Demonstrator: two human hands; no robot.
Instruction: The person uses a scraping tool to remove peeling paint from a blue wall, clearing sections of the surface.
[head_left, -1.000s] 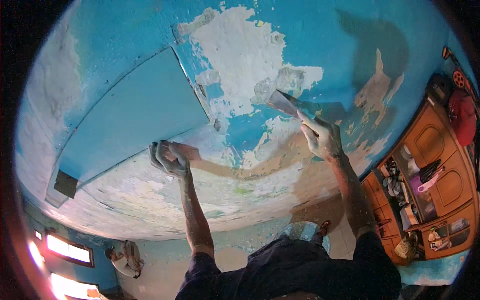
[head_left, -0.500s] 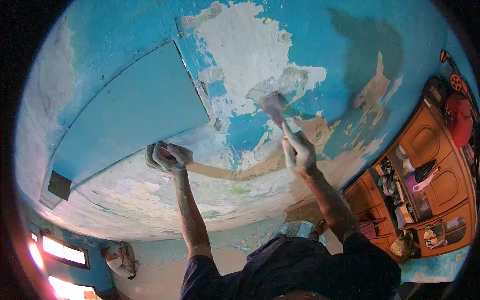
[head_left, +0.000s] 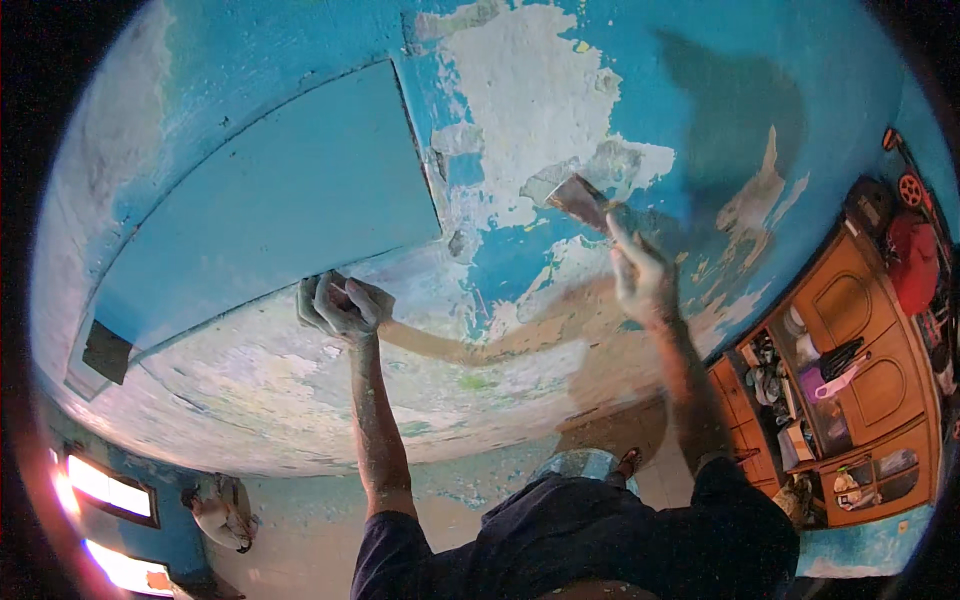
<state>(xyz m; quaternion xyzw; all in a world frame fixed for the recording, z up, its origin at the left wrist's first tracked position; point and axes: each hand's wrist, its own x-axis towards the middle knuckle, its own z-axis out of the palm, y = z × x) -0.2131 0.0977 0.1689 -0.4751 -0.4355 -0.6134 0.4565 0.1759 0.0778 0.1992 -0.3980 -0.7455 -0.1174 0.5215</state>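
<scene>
R hand (head_left: 643,275) is blurred, fingers smearing together; its grip hides most of the handle of the scraper (head_left: 580,200). L hand (head_left: 340,308) is curled by the wall (head_left: 540,100), fingers covering the palm, so can't tell what, if anything, it holds. Dark shirt (head_left: 600,540) runs off the bottom edge & hides most of the legs; one foot (head_left: 629,462) peeks out, small, detail lost. Far L, a 2nd person (head_left: 222,515) is too small to make out, hands incl. Upper window (head_left: 112,487) is just white glare. On the R, bits on the cabinet (head_left: 860,300) shelves are too tiny to ID; red item (head_left: 912,265) above, kind unclear. Top of wall's cut off.
</scene>
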